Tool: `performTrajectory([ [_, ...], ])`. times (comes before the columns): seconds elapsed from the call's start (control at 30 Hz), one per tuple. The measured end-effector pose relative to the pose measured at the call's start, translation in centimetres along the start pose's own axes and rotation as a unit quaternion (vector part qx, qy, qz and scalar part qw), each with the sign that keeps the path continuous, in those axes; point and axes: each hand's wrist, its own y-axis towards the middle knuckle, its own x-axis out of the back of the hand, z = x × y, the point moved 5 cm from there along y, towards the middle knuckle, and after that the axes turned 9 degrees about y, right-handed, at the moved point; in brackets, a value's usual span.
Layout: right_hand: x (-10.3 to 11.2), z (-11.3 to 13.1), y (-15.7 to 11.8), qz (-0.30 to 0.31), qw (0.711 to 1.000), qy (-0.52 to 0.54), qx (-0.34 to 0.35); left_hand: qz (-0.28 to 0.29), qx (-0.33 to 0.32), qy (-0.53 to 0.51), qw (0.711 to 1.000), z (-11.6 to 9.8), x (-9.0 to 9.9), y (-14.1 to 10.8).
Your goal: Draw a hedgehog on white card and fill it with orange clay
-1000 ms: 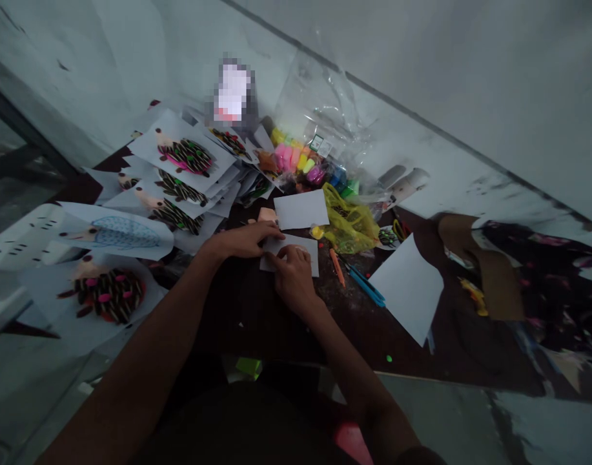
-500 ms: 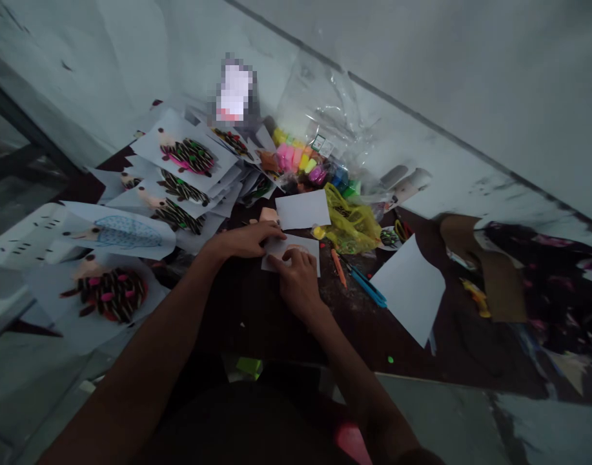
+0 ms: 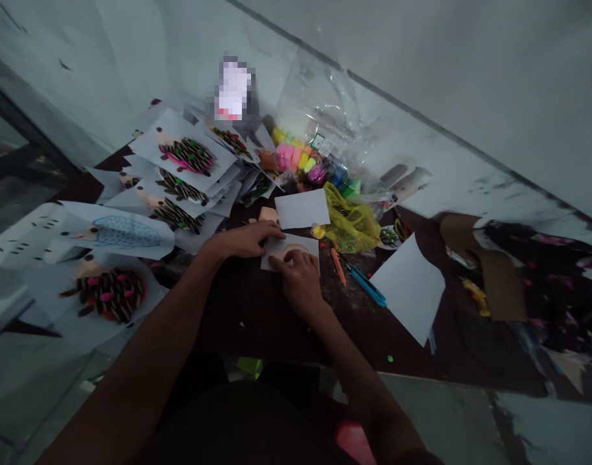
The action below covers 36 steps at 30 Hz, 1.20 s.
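Observation:
A small white paper card [image 3: 272,263] lies on the dark table in front of me. On it is a flat peach-coloured shape [image 3: 294,247], which looks like modelling clay, partly covered by my fingers. My left hand [image 3: 252,240] rests along the card's left edge, fingers stretched out and lying flat. Over the card, my right hand [image 3: 300,278] has its fingers bent and close together, thumb and fingertips at the peach clay. A lump of peach clay [image 3: 269,213] sits just beyond my left hand. Behind the card lies a blank white paper [image 3: 303,209].
Hedgehog pictures [image 3: 186,155] on paper are piled at the left. A clear bag with coloured clay [image 3: 305,158] and a yellow plastic bag [image 3: 351,223] stand behind. To the right lie an orange marker [image 3: 338,267], a blue cutter [image 3: 368,286] and a white sheet [image 3: 412,287].
My right hand's fingers have shifted very slightly over the peach clay. My left hand and the card stay in place.

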Motion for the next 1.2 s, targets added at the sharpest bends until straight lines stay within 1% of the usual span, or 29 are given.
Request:
performTrajectory([
  [0.17, 0.3, 0.0, -0.3, 0.005, 1.000, 0.002, 0.002, -0.009, 0.002, -0.001, 1.000, 0.0, 0.0, -0.1],
  [0.33, 0.2, -0.1, -0.5, 0.002, 1.000, -0.001, -0.010, 0.008, 0.013, 0.001, 1.000, -0.3, 0.2, -0.1],
  [0.53, 0.2, -0.3, -0.4, -0.016, 0.999, 0.036, -0.011, 0.012, 0.016, 0.002, 1.000, -0.5, 0.4, -0.1],
  [0.67, 0.6, -0.5, 0.3, -0.036, 0.998, 0.045, -0.014, -0.004, 0.001, 0.006, 1.000, -0.4, 0.3, 0.0],
  [0.87, 0.6, -0.2, 1.0, -0.026, 0.999, 0.034, -0.017, -0.002, -0.002, 0.006, 1.000, 0.0, 0.0, 0.0],
  [0.97, 0.4, 0.1, 1.0, -0.034, 0.999, 0.030, -0.007, 0.001, 0.006, 0.007, 1.000, 0.1, -0.1, 0.0],
  [1.07, 0.1, 0.3, 0.9, -0.032, 0.999, 0.025, -0.003, -0.007, -0.001, 0.007, 1.000, 0.1, -0.1, 0.0],
  [1.2, 0.2, 0.0, 0.8, -0.025, 0.999, 0.037, -0.013, -0.008, -0.007, -0.005, 1.000, 0.1, -0.1, 0.0],
])
